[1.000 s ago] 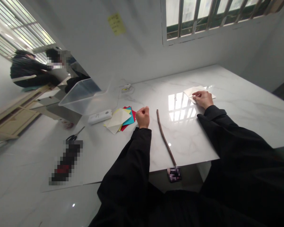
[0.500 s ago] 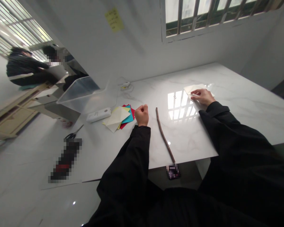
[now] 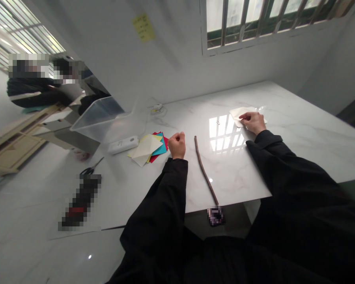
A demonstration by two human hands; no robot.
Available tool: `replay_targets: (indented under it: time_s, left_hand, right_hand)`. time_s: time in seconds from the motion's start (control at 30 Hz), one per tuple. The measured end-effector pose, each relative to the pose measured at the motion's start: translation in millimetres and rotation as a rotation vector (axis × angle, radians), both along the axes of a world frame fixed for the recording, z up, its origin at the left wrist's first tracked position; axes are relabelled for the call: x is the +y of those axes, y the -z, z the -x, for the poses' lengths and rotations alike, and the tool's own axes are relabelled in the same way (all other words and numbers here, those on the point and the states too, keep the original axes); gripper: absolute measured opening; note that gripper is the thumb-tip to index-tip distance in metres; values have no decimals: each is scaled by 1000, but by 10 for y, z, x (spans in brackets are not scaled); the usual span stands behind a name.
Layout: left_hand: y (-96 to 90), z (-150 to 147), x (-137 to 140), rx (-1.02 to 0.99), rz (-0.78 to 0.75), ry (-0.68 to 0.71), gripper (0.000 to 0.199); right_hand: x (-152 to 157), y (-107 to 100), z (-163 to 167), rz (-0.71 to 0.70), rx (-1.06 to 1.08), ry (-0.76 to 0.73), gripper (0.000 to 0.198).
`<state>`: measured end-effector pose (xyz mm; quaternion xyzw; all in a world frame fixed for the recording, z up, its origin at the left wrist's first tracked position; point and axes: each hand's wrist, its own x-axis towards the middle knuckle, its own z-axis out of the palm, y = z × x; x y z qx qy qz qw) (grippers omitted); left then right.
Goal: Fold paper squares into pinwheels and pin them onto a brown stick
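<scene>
My left hand (image 3: 176, 146) rests on the white table as a fist, right beside a fanned stack of coloured paper (image 3: 158, 149) in cream, yellow, blue and red. Nothing shows in its curled fingers. Farther off to the right, my right hand (image 3: 254, 122) is at a flat cream sheet (image 3: 237, 114), its thumb and fingers drawn together over it in a pinch. Part of the sheet and a bit of clear plastic behind it are covered by that hand. Between my arms lies a thin, slightly bent brown stick (image 3: 203, 169), untouched.
A white oblong device (image 3: 123, 145) lies left of the papers, with a clear plastic bin (image 3: 102, 116) behind it. Scissors (image 3: 90, 170) sit near a pixelated dark object (image 3: 79, 205). A small coiled cable (image 3: 157, 109) lies by the wall. Two people sit at the far left.
The fingers of my right hand have drawn in closer together over the cream sheet. My left fist and the stick stay where they were.
</scene>
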<state>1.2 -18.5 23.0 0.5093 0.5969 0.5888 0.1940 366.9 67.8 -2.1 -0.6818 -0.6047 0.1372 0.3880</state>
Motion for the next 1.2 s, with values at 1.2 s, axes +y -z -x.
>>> replay_targets:
  time_s: [1.2]
  left_hand:
    - [-8,-11,-9,-1,-9,2,51]
  right_hand:
    - [1,-100,-24,100,-181,-205,34]
